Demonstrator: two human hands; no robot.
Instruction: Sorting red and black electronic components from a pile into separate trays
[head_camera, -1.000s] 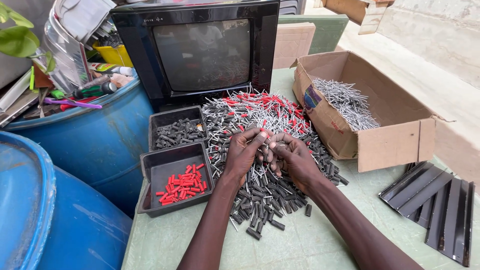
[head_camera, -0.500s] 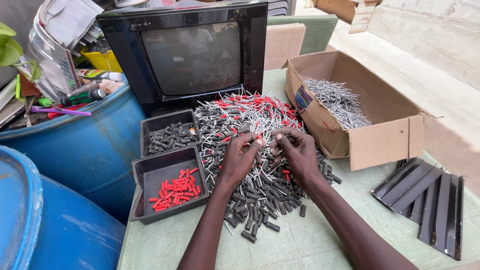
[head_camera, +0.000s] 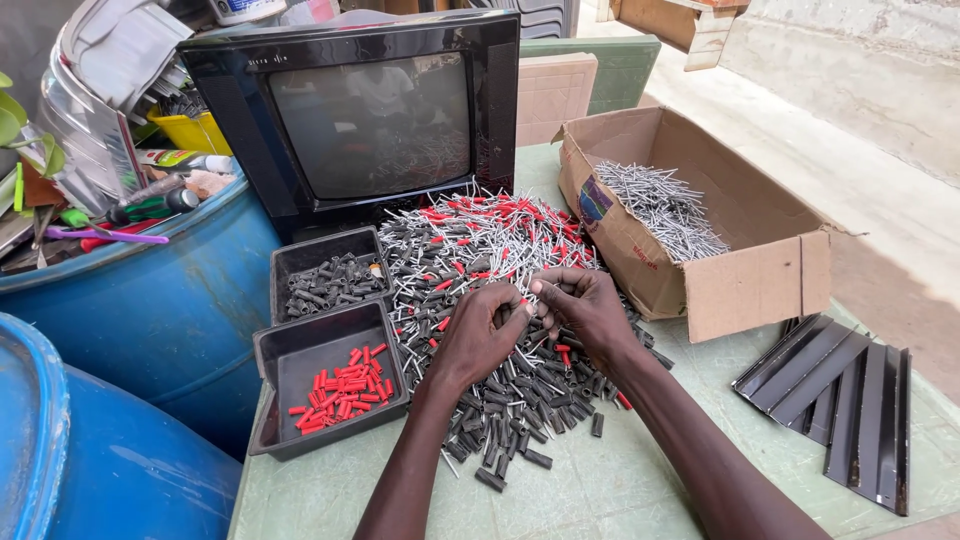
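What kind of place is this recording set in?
Probably an informal outdoor repair or scrap-sorting spot: an old television, a pile of small connectors sorted into trays, and blue drums heaped with tools.

A pale green tabletop (head_camera: 640, 480) carries a heap of black, red and silver-grey connectors (head_camera: 500, 300). One black tray (head_camera: 330, 375) holds red sleeves, another black tray (head_camera: 325, 275) black ones. Brown cardboard box (head_camera: 700, 230), black television (head_camera: 365, 110), blue barrels (head_camera: 150, 300), black ridged strips (head_camera: 850, 400).
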